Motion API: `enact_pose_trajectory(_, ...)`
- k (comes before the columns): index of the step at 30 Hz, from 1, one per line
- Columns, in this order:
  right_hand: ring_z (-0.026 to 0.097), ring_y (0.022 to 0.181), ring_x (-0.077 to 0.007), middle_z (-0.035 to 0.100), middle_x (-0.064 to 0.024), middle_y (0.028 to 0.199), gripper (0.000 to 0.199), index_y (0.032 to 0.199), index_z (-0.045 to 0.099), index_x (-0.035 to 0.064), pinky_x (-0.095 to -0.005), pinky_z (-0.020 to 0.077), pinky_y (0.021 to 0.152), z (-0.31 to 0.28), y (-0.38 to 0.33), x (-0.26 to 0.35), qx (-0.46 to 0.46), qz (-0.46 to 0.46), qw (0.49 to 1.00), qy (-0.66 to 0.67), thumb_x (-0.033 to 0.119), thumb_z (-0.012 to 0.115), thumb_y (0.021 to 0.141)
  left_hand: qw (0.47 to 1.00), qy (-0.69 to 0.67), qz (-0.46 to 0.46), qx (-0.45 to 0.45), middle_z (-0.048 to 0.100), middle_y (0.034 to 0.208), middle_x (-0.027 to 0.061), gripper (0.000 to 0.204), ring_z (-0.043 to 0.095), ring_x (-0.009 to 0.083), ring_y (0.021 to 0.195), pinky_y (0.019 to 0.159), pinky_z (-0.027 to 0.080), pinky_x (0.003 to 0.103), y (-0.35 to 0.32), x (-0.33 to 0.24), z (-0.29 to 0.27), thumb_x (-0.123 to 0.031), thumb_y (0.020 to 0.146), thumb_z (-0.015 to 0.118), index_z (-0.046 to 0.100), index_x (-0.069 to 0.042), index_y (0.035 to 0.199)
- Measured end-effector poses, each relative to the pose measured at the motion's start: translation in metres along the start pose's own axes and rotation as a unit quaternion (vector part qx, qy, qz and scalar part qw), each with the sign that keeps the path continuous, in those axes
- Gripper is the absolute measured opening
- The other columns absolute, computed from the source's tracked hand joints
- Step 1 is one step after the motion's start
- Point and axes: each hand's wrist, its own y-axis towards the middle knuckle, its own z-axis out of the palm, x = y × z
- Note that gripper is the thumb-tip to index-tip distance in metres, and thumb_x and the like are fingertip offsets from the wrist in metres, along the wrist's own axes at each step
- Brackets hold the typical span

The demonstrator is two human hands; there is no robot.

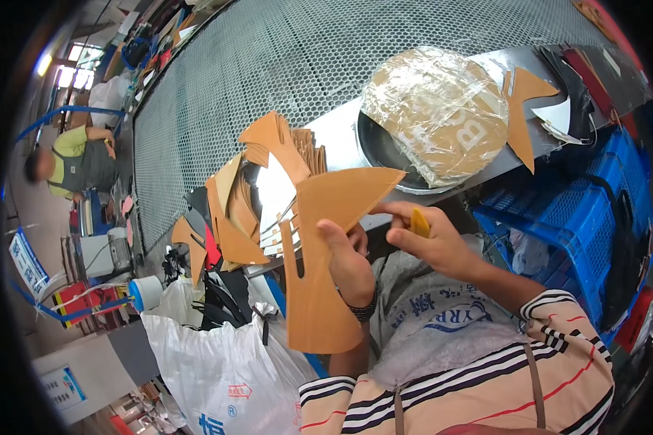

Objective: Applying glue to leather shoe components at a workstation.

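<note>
I see the tan fin-shaped panel raised in the left hand, left of the black round pan and on the wearer's side of it. Of the 2 hands, the left is nearer: its thumb lies across the panel's face, other fingers partly hidden behind. The right hand, on the pan's near side, curls around a yellow tool, index reaching leftward to the panel's slanted edge; I cannot tell whether that fingertip touches. The panel's long axis runs up from its broad bottom end, and its 1 sharp tip points right, toward the pan's near rim.
</note>
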Motion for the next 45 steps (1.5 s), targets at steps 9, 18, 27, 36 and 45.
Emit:
enact_pose_trajectory(9,0.053,0.074,-0.0036,0.06,0.0016,0.085,0.007,0.096,0.061,0.0024,-0.0202,0.0437,0.065,0.01,0.005,0.023,-0.09,-0.066,0.992,0.053,0.008,0.064,0.098,0.953,-0.063,-0.087,0.284,0.059,0.078,0.0047,0.028,0.052,0.0105,0.062,0.055,0.042,0.024,-0.013,0.014,-0.018,-0.026,0.105,0.054,0.062,0.001,0.099)
enact_pose_trajectory(18,0.05,0.074,-0.0056,0.057,0.0005,0.08,0.011,0.088,0.064,0.0,-0.024,0.0411,0.067,-0.037,-0.016,0.015,-0.167,-0.067,0.963,-0.2,0.009,0.064,0.095,0.873,-0.307,-0.198,0.323,0.061,0.103,0.0207,0.047,0.059,0.0262,0.1,0.09,0.046,0.036,-0.078,0.081,-0.051,-0.037,0.096,0.045,0.063,0.006,0.105)
enact_pose_trajectory(27,0.051,0.082,-0.0126,0.056,-0.0049,0.087,0.031,0.095,0.062,0.0,-0.0275,0.0404,0.078,-0.054,-0.009,0.035,-0.121,-0.165,0.958,-0.199,0.025,0.045,0.104,0.885,-0.2,-0.216,0.362,0.038,0.152,0.0255,0.068,0.041,0.0336,0.14,0.113,0.033,0.041,-0.116,0.049,-0.099,-0.032,0.082,0.079,0.052,-0.005,0.138)
enact_pose_trajectory(36,0.065,0.078,-0.0106,0.068,-0.0105,0.097,0.017,0.103,0.072,-0.0044,-0.0205,0.0537,0.056,-0.054,0.015,0.046,-0.103,-0.172,0.957,-0.208,0.009,0.07,0.093,0.985,-0.1,-0.098,0.1,0.062,0.118,0.0167,0.039,0.064,0.0242,0.105,0.081,0.06,0.037,-0.053,-0.009,-0.048,-0.025,0.107,0.048,0.046,0.003,0.133)
enact_pose_trajectory(45,0.063,0.081,-0.027,0.07,-0.0103,0.086,0.015,0.097,0.073,0.0038,-0.0347,0.0496,0.073,-0.049,0.034,0.038,-0.147,-0.281,0.824,-0.469,0.008,0.076,0.083,0.964,-0.248,-0.061,0.072,0.057,0.114,0.0103,0.034,0.062,0.0233,0.107,0.096,0.054,0.041,-0.022,0.012,-0.043,-0.009,0.1,0.056,0.042,-0.009,0.131)
